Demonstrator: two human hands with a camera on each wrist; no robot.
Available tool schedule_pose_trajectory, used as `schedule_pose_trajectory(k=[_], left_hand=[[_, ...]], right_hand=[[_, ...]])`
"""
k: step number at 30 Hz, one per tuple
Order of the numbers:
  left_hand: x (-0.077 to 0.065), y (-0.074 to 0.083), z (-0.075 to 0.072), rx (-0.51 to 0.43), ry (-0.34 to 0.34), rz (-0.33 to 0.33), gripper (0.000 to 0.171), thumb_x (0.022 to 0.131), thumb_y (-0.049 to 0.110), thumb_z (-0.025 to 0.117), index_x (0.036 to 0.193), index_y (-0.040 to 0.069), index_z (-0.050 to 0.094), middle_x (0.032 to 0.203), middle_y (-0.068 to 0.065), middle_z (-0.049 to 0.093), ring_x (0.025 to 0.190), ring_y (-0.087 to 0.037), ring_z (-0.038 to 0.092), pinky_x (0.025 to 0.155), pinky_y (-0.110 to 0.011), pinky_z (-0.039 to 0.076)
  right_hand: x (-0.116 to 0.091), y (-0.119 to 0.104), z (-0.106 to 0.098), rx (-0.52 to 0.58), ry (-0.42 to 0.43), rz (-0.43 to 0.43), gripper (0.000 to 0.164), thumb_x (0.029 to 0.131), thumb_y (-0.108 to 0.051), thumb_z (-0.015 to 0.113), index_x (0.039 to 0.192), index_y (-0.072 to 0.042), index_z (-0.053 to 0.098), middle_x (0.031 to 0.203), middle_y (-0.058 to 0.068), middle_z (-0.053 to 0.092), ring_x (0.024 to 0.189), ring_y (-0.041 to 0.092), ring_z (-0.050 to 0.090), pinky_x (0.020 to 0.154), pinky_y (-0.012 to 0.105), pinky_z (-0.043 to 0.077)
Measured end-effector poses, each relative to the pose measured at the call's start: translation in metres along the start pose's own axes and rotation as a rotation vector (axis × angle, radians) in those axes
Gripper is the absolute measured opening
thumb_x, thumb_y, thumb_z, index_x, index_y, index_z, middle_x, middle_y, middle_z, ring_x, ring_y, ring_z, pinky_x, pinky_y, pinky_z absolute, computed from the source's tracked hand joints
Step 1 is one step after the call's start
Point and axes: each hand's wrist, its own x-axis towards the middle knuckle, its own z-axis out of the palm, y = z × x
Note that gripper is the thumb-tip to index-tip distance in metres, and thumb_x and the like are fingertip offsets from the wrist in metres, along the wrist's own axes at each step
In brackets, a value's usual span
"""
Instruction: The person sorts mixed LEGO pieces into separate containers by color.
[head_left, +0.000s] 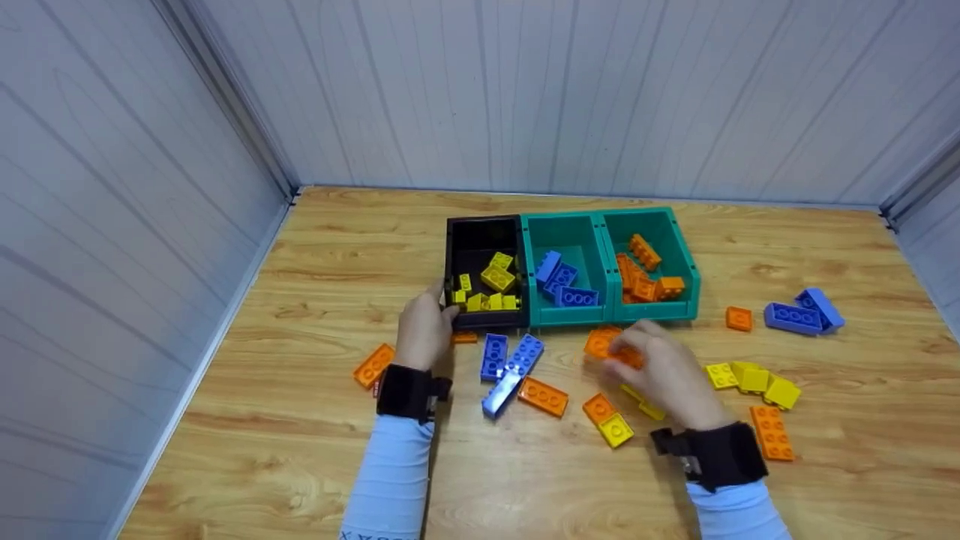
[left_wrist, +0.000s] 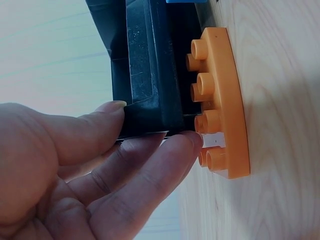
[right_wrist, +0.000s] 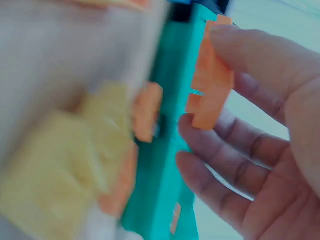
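My left hand (head_left: 421, 330) grips the front left corner of the black bin (head_left: 491, 321), thumb on one side and fingers on the other in the left wrist view. Yellow bricks (head_left: 498, 279) lie inside that bin. Just below its front edge an orange brick (left_wrist: 227, 105) rests close to my left fingertips. My right hand (head_left: 664, 375) is in front of the green bins and pinches an orange brick (right_wrist: 215, 75) between thumb and fingers. Another orange brick (head_left: 600, 342) lies beside it on the table, and yellow bricks (head_left: 643, 405) are partly hidden under the hand.
Joined to the black bin are a green bin (head_left: 566, 313) of blue bricks and a green bin (head_left: 656, 311) of orange bricks. Loose blue bricks (head_left: 514, 375), orange bricks (head_left: 544, 396) and yellow bricks (head_left: 754, 379) lie in front and to the right. Wall panels (head_left: 585, 97) stand behind.
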Motion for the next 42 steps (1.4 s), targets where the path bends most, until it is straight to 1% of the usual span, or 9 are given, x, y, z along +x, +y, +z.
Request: schedule_pose_trajectory(k=[4, 7, 15, 23, 27, 31, 34, 38, 42], left_hand=[[0.001, 0.002, -0.001, 0.013, -0.002, -0.008, 0.051, 0.097, 0.006, 0.062, 0.146, 0.000, 0.046, 0.139, -0.020, 0.054, 0.116, -0.032, 0.060, 0.095, -0.042, 0.049], [0.001, 0.004, 0.000, 0.013, -0.011, -0.011, 0.051, 0.098, 0.007, 0.062, 0.146, -0.001, 0.045, 0.140, -0.020, 0.053, 0.117, -0.032, 0.059, 0.095, -0.042, 0.049], [-0.001, 0.002, 0.001, -0.004, -0.013, -0.035, 0.052, 0.098, 0.007, 0.061, 0.147, 0.000, 0.044, 0.142, -0.019, 0.051, 0.125, -0.030, 0.054, 0.101, -0.041, 0.046], [0.001, 0.001, 0.001, -0.016, -0.008, -0.030, 0.052, 0.097, 0.006, 0.062, 0.146, 0.002, 0.046, 0.141, -0.018, 0.053, 0.127, -0.031, 0.052, 0.104, -0.042, 0.043], [0.001, 0.001, 0.000, -0.018, -0.007, -0.030, 0.053, 0.097, 0.006, 0.063, 0.146, 0.001, 0.045, 0.141, -0.019, 0.053, 0.128, -0.031, 0.052, 0.105, -0.042, 0.042], [0.000, 0.003, 0.000, -0.012, -0.016, -0.022, 0.053, 0.097, 0.006, 0.062, 0.147, 0.000, 0.044, 0.141, -0.019, 0.052, 0.125, -0.030, 0.054, 0.102, -0.041, 0.045], [0.000, 0.005, 0.000, -0.017, -0.032, -0.018, 0.054, 0.098, 0.006, 0.061, 0.148, -0.001, 0.042, 0.136, -0.021, 0.057, 0.102, -0.031, 0.065, 0.087, -0.039, 0.053], [0.000, 0.004, -0.001, -0.023, -0.041, -0.026, 0.054, 0.099, 0.007, 0.060, 0.148, -0.001, 0.041, 0.134, -0.022, 0.058, 0.083, -0.030, 0.064, 0.074, -0.039, 0.051], [0.000, 0.001, -0.001, -0.007, -0.034, -0.039, 0.054, 0.099, 0.008, 0.060, 0.148, 0.000, 0.041, 0.141, -0.020, 0.053, 0.110, -0.028, 0.062, 0.091, -0.039, 0.050]], right_hand=[[0.004, 0.016, -0.020, 0.034, 0.171, 0.001, 0.013, 0.087, -0.012, 0.078, 0.096, -0.004, 0.072, 0.101, 0.010, 0.062, 0.091, 0.027, 0.059, 0.078, 0.045, 0.050], [0.014, 0.029, -0.031, 0.039, 0.231, 0.037, 0.015, 0.090, -0.011, 0.074, 0.100, -0.001, 0.070, 0.100, 0.015, 0.062, 0.089, 0.030, 0.058, 0.075, 0.046, 0.049], [0.057, 0.054, -0.050, -0.013, 0.210, 0.160, 0.021, 0.096, -0.010, 0.063, 0.111, 0.003, 0.068, 0.113, 0.027, 0.058, 0.084, 0.035, 0.055, 0.068, 0.045, 0.043], [0.080, 0.055, -0.053, -0.064, 0.236, 0.145, 0.022, 0.096, -0.013, 0.065, 0.110, 0.004, 0.069, 0.109, 0.029, 0.060, 0.092, 0.043, 0.055, 0.076, 0.054, 0.044], [0.066, 0.052, -0.051, -0.036, 0.263, 0.162, 0.023, 0.098, -0.014, 0.064, 0.112, 0.003, 0.069, 0.110, 0.027, 0.062, 0.101, 0.044, 0.056, 0.086, 0.057, 0.043], [0.032, 0.047, -0.045, 0.016, 0.346, 0.210, 0.022, 0.097, -0.010, 0.063, 0.113, 0.003, 0.069, 0.116, 0.027, 0.062, 0.108, 0.046, 0.056, 0.092, 0.060, 0.042], [0.010, 0.045, -0.040, 0.028, 0.367, 0.246, 0.022, 0.096, -0.007, 0.064, 0.113, 0.003, 0.069, 0.118, 0.029, 0.060, 0.108, 0.047, 0.056, 0.091, 0.061, 0.043], [-0.004, 0.043, -0.034, 0.023, 0.337, 0.244, 0.020, 0.095, -0.006, 0.065, 0.112, 0.003, 0.069, 0.112, 0.027, 0.063, 0.101, 0.045, 0.059, 0.084, 0.058, 0.046], [-0.008, 0.039, -0.028, 0.052, 0.202, 0.255, 0.022, 0.096, -0.009, 0.064, 0.114, 0.003, 0.069, 0.108, 0.024, 0.067, 0.097, 0.039, 0.060, 0.080, 0.053, 0.048]])
